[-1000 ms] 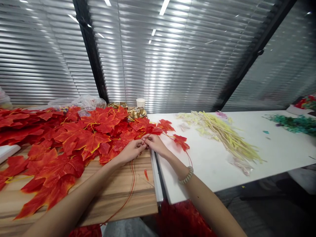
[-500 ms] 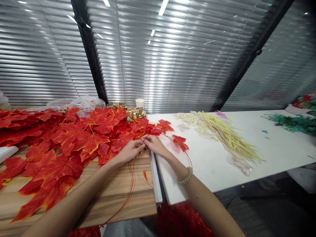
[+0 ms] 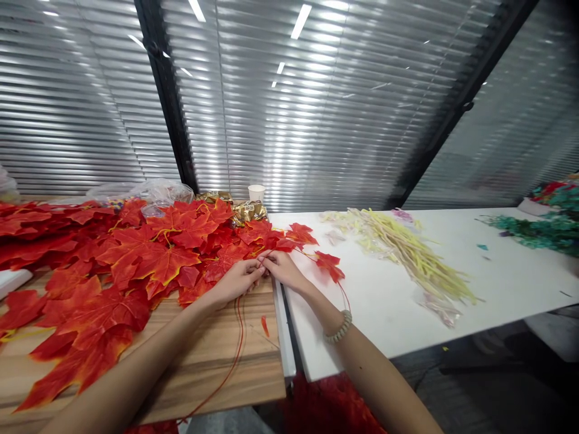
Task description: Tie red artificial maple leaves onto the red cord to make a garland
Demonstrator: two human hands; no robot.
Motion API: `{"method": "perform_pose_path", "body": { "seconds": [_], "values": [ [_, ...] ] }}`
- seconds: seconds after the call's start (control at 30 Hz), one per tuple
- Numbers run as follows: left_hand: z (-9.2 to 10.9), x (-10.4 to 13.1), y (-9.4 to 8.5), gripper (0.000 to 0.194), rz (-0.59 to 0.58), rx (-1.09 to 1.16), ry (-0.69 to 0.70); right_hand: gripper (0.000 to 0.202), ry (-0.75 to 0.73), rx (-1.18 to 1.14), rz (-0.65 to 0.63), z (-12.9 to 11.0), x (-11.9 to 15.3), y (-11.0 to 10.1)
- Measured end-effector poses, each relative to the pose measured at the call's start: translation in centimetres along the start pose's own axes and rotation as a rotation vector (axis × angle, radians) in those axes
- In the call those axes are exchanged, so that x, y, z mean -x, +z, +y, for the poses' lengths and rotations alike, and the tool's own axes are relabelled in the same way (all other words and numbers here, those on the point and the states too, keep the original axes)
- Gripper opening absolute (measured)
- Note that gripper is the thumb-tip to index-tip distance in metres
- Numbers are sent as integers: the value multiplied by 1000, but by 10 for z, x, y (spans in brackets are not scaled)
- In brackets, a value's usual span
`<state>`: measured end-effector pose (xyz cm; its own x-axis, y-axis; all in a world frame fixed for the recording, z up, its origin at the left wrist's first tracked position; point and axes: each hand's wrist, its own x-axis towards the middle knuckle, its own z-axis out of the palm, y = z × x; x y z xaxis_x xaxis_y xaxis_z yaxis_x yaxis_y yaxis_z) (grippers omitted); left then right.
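My left hand (image 3: pixel 240 279) and my right hand (image 3: pixel 281 267) meet at the fingertips over the right edge of the wood-grain table (image 3: pixel 212 367). Both are closed in a pinch on a thin red cord (image 3: pixel 238 343), which hangs from my left hand down past the table's front edge. Another stretch of cord with small red leaves (image 3: pixel 329 265) runs beyond my right hand over the white table and loops down near my beaded bracelet (image 3: pixel 339 327). A large heap of red artificial maple leaves (image 3: pixel 149 247) lies left of and behind my hands.
Gold wrappers (image 3: pixel 249 213) and a white paper cup (image 3: pixel 256 193) stand behind the leaves, beside clear plastic (image 3: pixel 163 191). On the white table (image 3: pixel 380 313) lie yellow strips (image 3: pixel 416 253) and, far right, green foliage (image 3: pixel 538 229). Blinds rise behind the tables.
The view has shifted slightly. Both hands stay together at the same place, with hardly any change in their grip on the cord.
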<state>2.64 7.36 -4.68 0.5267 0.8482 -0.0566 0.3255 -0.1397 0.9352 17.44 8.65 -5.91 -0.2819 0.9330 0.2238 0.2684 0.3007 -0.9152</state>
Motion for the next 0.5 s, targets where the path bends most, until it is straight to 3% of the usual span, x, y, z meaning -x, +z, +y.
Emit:
{"method": "perform_pose_path", "body": {
  "seconds": [0.5],
  "values": [
    [2, 1, 0, 29, 2, -6, -3, 17, 16, -41, -4, 0, -1, 1]
  ]
}}
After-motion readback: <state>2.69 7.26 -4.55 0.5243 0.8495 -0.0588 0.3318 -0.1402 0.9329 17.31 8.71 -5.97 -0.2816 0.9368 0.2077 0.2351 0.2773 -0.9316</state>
